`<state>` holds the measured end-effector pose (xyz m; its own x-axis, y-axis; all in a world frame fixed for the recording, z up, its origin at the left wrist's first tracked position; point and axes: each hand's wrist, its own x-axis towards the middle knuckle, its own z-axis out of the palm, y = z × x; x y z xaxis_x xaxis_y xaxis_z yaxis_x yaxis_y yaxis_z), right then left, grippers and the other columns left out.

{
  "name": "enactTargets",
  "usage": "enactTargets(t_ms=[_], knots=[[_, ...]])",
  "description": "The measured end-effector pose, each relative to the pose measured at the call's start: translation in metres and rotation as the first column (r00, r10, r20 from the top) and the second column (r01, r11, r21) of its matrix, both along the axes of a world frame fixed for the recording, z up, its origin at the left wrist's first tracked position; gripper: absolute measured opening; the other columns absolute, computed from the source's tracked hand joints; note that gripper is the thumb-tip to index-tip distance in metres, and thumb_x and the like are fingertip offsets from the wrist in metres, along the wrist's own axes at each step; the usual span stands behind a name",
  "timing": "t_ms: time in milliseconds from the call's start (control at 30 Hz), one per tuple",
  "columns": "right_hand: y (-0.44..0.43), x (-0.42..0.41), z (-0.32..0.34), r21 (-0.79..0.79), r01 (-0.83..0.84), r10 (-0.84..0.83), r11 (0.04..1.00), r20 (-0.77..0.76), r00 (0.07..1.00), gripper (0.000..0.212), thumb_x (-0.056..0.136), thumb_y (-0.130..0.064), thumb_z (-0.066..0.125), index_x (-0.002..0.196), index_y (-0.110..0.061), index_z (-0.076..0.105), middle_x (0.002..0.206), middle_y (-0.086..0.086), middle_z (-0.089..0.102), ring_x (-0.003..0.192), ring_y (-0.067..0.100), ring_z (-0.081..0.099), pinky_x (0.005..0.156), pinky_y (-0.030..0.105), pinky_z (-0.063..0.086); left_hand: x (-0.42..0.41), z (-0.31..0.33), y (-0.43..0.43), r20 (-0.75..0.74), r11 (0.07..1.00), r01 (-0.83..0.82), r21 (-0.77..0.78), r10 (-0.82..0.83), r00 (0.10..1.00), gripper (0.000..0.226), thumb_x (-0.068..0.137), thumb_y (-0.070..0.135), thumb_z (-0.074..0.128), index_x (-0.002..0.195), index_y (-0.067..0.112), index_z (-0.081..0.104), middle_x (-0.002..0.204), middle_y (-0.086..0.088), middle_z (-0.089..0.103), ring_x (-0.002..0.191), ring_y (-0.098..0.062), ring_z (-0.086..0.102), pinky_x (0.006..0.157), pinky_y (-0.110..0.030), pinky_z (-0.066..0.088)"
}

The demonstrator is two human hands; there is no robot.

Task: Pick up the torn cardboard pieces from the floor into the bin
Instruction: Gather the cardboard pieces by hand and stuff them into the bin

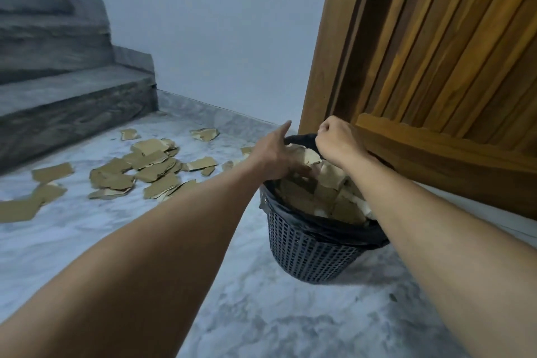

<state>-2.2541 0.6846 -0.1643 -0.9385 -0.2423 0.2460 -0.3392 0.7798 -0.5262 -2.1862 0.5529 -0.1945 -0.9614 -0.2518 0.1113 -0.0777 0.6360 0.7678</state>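
Left hand is over the bin mouth, thumb stuck out wide, fingers stretched down onto the cardboard in the bin. Nothing visibly pinched, so it reads as a drop or a tamp-down to make room. Right hand is balled up at the far rim. Looks like it grips the rim and the black liner to keep the bin from tipping or sliding under the push, but the contact itself is hidden behind the knuckles. Bin is a dark mesh basket standing on the marble floor, just beside the wooden door, and already filled to about rim level. That's why packing matters. Loose cardboard pieces lie scattered to the left, near the foot of the stone steps, well apart from the bin, with a few strays closer by the wall. Rough call: around half done. Next reach goes left for the main pile. Risk: overfill, pieces spilling off the top.
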Motion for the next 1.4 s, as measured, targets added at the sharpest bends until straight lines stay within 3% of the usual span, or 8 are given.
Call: enactTargets(t_ms=[100, 233, 333, 433, 567, 733, 1200, 1400], knots=[[-0.019, 0.010, 0.003, 0.016, 0.003, -0.003, 1.000, 0.000, 1.000, 0.026, 0.102, -0.018, 0.043, 0.124, -0.015, 0.058, 0.123, 0.006, 0.059, 0.103, 0.026, 0.056, 0.086, 0.040, 0.051, 0.011, 0.000, -0.005, 0.000, 0.999, 0.020, 0.032, -0.020, 1.000, 0.104, 0.077, 0.022, 0.088, 0.160, 0.016, 0.025, 0.154, -0.009, 0.047, 0.140, -0.026, 0.047, 0.113, -0.037, 0.041], [-0.032, 0.018, 0.005, 0.052, -0.052, 0.052, 0.997, 0.012, 0.999, 0.030, 0.101, -0.023, 0.040, 0.123, -0.016, 0.058, 0.127, 0.008, 0.057, 0.105, 0.029, 0.056, 0.084, 0.041, 0.049, 0.029, 0.003, -0.014, -0.082, 0.989, -0.082, 0.123, 0.092, 0.992, 0.093, 0.066, 0.050, 0.081, 0.148, 0.019, 0.051, 0.142, -0.007, 0.060, 0.128, -0.024, 0.058, 0.108, -0.040, 0.047], [-0.048, 0.028, 0.004, 0.095, -0.141, 0.141, 0.985, 0.006, 0.990, 0.037, 0.104, -0.029, 0.038, 0.135, -0.014, 0.053, 0.138, 0.010, 0.054, 0.118, 0.031, 0.054, 0.086, 0.038, 0.044, 0.048, 0.001, -0.036, -0.148, 0.974, -0.222, -0.033, 0.215, 0.965, 0.067, 0.087, 0.052, 0.066, 0.145, 0.020, 0.055, 0.140, -0.004, 0.063, 0.124, -0.021, 0.061, 0.103, -0.034, 0.047], [-0.078, 0.046, -0.004, 0.150, -0.227, 0.227, 0.962, 0.017, 0.974, 0.045, 0.105, -0.032, 0.037, 0.145, -0.012, 0.045, 0.146, 0.013, 0.048, 0.129, 0.034, 0.049, 0.086, 0.037, 0.037, 0.083, -0.010, -0.075, -0.135, 0.927, -0.303, -0.221, 0.278, 0.951, 0.055, 0.101, 0.046, 0.053, 0.149, 0.019, 0.050, 0.143, -0.007, 0.060, 0.129, -0.025, 0.057, 0.103, -0.036, 0.044], [-0.134, 0.079, -0.020, 0.200, -0.345, 0.335, 0.917, 0.080, 0.939, 0.054, 0.104, -0.037, 0.036, 0.152, -0.011, 0.037, 0.155, 0.015, 0.040, 0.138, 0.036, 0.043, 0.106, 0.044, 0.041, 0.157, -0.041, -0.148, -0.014, 0.854, -0.362, -0.373, 0.385, 0.923, 0.055, 0.105, 0.045, 0.042, 0.152, 0.017, 0.043, 0.147, -0.013, 0.055, 0.134, -0.034, 0.050, 0.104, -0.042, 0.044], [-0.223, 0.136, -0.031, 0.231, -0.435, 0.431, 0.870, 0.068, 0.900, 0.056, 0.104, -0.043, 0.040, 0.151, -0.012, 0.039, 0.155, 0.015, 0.041, 0.138, 0.037, 0.043, 0.106, 0.047, 0.042, 0.272, -0.084, -0.237, 0.094, 0.762, -0.510, -0.399, 0.587, 0.804, 0.050, 0.106, 0.042, 0.035, 0.150, 0.018, 0.042, 0.146, -0.014, 0.054, 0.134, -0.037, 0.047, 0.106, -0.055, 0.039], [-0.493, 0.329, -0.139, 0.304, -0.695, 0.647, 0.652, 0.255, 0.719, 0.064, 0.101, -0.047, 0.045, 0.154, -0.011, 0.036, 0.147, 0.023, 0.047, 0.131, 0.044, 0.047, 0.104, 0.050, 0.043, 0.514, -0.187, -0.358, 0.299, 0.533, -0.746, -0.400, 0.845, 0.444, 0.053, 0.108, 0.037, 0.031, 0.157, 0.018, 0.025, 0.163, -0.012, 0.026, 0.154, -0.032, 0.011, 0.122, -0.054, 0.016], [-0.544, 0.366, -0.205, 0.274, -0.805, 0.735, 0.526, 0.329, 0.592, 0.071, 0.102, -0.048, 0.052, 0.155, -0.006, 0.033, 0.160, 0.020, 0.033, 0.145, 0.039, 0.035, 0.113, 0.047, 0.035, 0.554, -0.226, -0.387, 0.395, 0.580, -0.675, -0.456, 0.812, 0.431, 0.063, 0.109, 0.041, 0.025, 0.162, 0.018, -0.002, 0.169, -0.013, -0.008, 0.156, -0.033, -0.007, 0.124, -0.054, 0.003]])
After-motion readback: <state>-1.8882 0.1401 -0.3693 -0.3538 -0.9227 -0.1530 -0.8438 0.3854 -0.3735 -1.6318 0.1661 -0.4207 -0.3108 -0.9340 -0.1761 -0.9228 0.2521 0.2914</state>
